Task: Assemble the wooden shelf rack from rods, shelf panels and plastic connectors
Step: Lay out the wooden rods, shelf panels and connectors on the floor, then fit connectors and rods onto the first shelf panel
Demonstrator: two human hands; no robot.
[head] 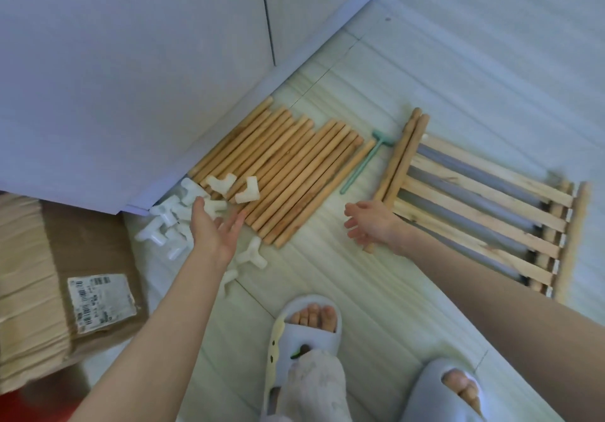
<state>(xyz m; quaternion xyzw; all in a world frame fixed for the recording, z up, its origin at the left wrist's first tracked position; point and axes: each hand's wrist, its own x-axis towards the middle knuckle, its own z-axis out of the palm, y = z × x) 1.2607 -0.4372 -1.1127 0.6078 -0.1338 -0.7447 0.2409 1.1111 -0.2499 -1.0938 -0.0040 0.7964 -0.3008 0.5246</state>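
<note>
Stock on the floor point(360, 290), nothing yet joined as far as can be seen: assembly reads as barely begun, all rods, panels and connectors lying loose. Panels point(484, 218): slatted, stacked flat at right, edges of lower ones showing at the far side. Rods point(288, 173): a long row lying side by side at centre, running diagonally from the cabinet point(131, 78) foot toward the feet; a further pair of rods point(401, 160) rests on the near edge of the panels. Box point(49, 274): cardboard, labelled, at left, apart from the parts. Mallet point(361, 163): green, small, between the rod row and the pair. Connectors point(170, 222): white plastic, heaped by the cabinet corner, two lying on the rods, two more loose near the left forearm. Left hand point(212, 228): released, fingers straight, palm up, over the heap and the row's near end, holding nothing. Right hand point(371, 222): fingers loosely spread over the near end of the pair; whether it touches them cannot be told. Left to do: everything, by this judgement
</note>
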